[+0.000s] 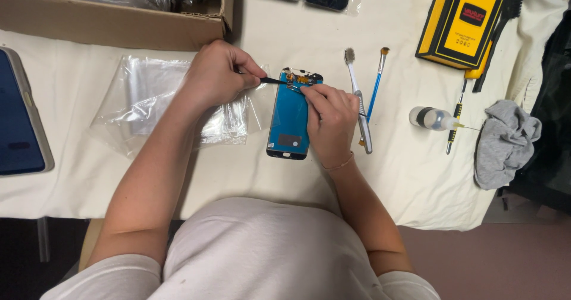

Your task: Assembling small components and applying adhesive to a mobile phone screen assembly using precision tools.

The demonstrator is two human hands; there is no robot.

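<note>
A phone screen assembly (289, 118) with a blue back lies flat on the white cloth, its top end with small gold parts pointing away from me. My left hand (217, 74) pinches black tweezers (272, 80), and their tip reaches the top edge of the blue part. My right hand (330, 121) rests on the right side of the blue part, with a fingertip pressed near the gold connectors at its top.
Clear plastic bags (148, 101) lie to the left, a cardboard box (113, 20) behind them, a dark tablet (21, 115) at far left. Right of my hands: a toothbrush (357, 98), a blue brush (376, 83), a small bottle (431, 118), a screwdriver (457, 112), a yellow-black tool case (464, 20), a grey rag (505, 142).
</note>
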